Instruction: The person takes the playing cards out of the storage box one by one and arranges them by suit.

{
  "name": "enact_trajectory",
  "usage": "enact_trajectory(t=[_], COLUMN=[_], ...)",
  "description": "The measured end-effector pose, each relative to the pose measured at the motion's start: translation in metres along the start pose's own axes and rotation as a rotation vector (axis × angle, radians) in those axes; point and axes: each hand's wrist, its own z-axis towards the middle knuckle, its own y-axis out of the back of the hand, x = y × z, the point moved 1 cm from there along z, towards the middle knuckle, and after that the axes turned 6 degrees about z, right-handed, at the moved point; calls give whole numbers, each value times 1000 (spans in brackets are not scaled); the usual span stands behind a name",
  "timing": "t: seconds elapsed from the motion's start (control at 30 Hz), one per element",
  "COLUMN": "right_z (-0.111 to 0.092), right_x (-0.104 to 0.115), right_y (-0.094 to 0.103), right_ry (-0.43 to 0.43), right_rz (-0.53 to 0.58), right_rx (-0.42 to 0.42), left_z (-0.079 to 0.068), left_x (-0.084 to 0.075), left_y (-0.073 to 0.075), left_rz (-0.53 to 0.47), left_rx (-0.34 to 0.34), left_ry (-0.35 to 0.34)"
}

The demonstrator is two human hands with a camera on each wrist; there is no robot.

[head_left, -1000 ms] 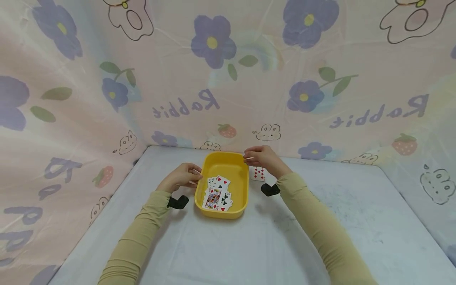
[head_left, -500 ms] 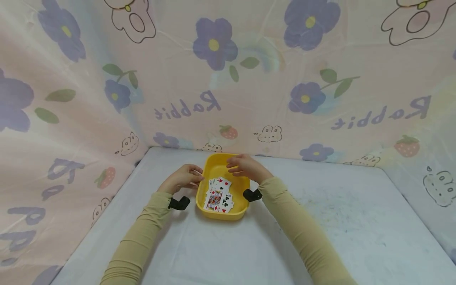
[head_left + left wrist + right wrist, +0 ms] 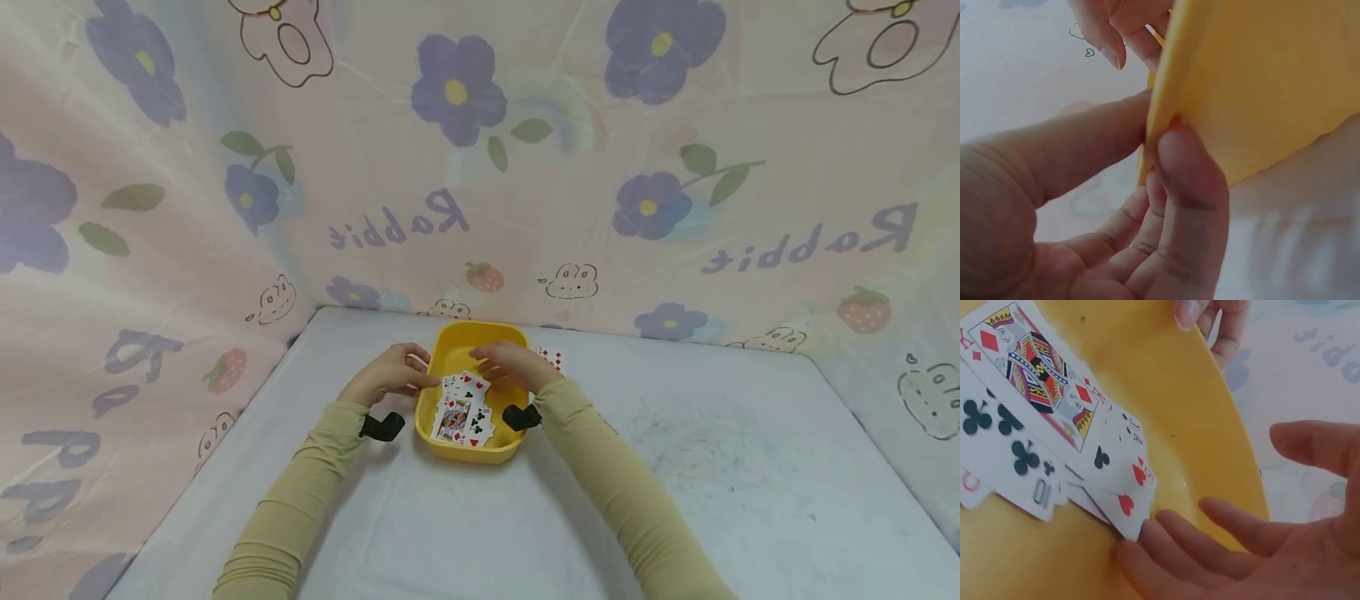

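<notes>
A yellow plastic tray stands on the table, holding a loose pile of playing cards in its near left part. On the pile I see the king of diamonds, a ten of clubs and a six of hearts. My left hand pinches the tray's left rim between thumb and finger, plain in the left wrist view. Inside the tray, my right hand reaches over the right rim with loose fingers; its fingertips lie at the edge of the six of hearts, and contact is hard to tell.
One diamond card lies on the table just right of the tray, partly behind the right hand. A white cloth covers the table. Patterned curtain walls rise at the back and sides. Black wrist mounts jut from both sleeves.
My right hand has moved left from the tray's right rim to inside it, then slightly nearer the cards. The left hand stays at the left rim.
</notes>
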Motion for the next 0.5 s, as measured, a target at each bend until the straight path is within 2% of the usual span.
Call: enact_trajectory(t=[0.3, 0.5], right_z=[3, 4], right_x=[-5, -5], right_y=[-6, -9], right_ry=[-27, -50], right_rz=[-53, -216], right_rx=[49, 110], left_z=[-1, -2], left_x=[0, 0], left_y=[-1, -1], left_rz=[-33, -32], left_rx=[1, 1], left_ry=[5, -1])
